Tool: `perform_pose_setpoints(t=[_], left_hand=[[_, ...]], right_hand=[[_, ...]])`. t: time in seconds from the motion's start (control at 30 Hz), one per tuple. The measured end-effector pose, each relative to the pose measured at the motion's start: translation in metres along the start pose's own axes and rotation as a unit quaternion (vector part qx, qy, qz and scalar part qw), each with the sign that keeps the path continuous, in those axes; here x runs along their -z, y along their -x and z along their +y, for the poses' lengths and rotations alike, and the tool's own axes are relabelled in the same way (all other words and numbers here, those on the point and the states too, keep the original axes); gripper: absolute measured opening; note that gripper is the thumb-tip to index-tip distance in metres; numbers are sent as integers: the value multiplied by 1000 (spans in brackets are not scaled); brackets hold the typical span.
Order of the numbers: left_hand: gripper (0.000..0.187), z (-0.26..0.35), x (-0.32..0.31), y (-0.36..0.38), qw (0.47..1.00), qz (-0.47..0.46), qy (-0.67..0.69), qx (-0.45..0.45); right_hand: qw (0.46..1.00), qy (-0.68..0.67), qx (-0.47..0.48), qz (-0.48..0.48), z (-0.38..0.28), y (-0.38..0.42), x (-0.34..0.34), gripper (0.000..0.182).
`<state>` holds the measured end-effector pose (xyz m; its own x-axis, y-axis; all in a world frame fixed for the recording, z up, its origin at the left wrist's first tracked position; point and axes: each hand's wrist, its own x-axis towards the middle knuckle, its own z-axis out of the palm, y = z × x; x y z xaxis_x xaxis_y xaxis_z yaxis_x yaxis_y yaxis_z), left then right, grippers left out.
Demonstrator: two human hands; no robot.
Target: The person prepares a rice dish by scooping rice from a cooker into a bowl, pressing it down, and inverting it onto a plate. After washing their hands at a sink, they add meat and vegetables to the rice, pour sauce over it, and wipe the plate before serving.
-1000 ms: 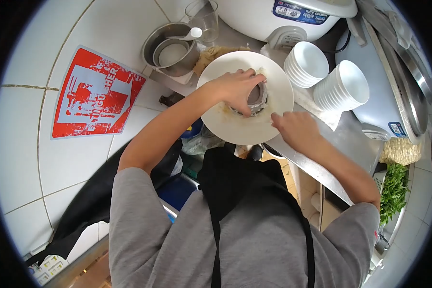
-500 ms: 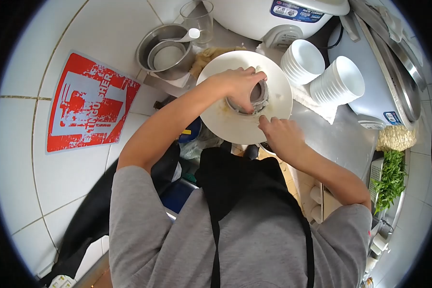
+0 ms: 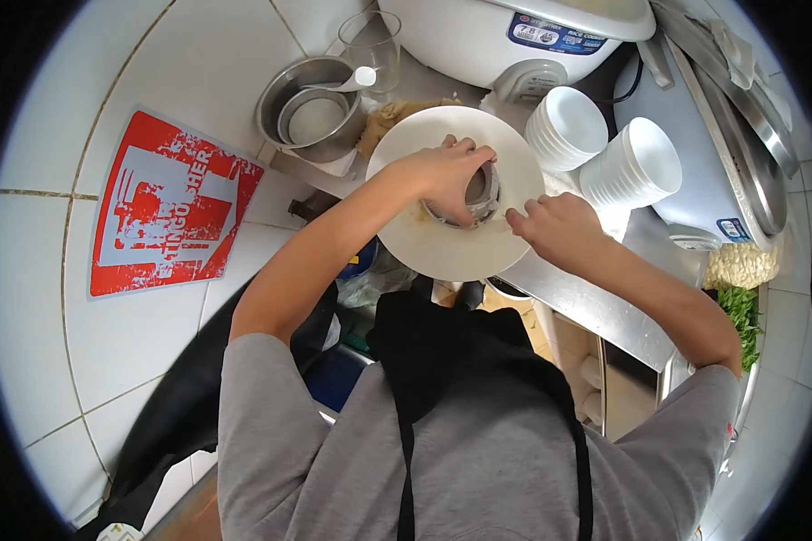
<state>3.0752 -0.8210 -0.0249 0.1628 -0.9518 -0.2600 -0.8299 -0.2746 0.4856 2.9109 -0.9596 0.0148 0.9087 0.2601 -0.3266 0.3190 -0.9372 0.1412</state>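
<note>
My left hand (image 3: 449, 180) is closed around a small round grey cup or ring (image 3: 484, 191), thumb on the near side and fingers on the far side. Pale residue clings to its edge. It sits at the middle of a large white plate (image 3: 451, 260), which has a yellowish smear left of centre. Over the plate's right edge, my right hand (image 3: 559, 227) is closed, fingertips pointing toward the cup or ring. A thin pale thing seems to stick out from those fingertips, too small to name.
Two stacks of white bowls (image 3: 576, 122) stand behind and right of the plate, before a white rice cooker (image 3: 478, 36). Back left are a steel pot (image 3: 275, 117), a white-handled spoon (image 3: 363, 77) and a clear glass (image 3: 383, 54). A steel counter (image 3: 586, 293) runs right.
My right hand has moved right, away from the cup or ring, toward the plate's edge. My left hand keeps its grip. The whole view has shifted slightly.
</note>
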Motion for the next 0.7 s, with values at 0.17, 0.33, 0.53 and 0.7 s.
perform_pose_setpoints(t=[0.17, 0.33, 0.53, 0.7], left_hand=[[90, -3, -6, 5, 999, 35, 4, -5], [84, -5, 11, 6, 998, 43, 56, -3], [84, -13, 16, -10, 995, -27, -37, 92], [94, -11, 12, -5, 994, -30, -97, 43]], right_hand=[[996, -67, 28, 52, -22, 15, -9, 22], [987, -122, -103, 6, -55, 23, -15, 37], [960, -242, -132, 49, -122, -15, -26, 51], [940, -212, -260, 70, -136, -24, -31, 52]])
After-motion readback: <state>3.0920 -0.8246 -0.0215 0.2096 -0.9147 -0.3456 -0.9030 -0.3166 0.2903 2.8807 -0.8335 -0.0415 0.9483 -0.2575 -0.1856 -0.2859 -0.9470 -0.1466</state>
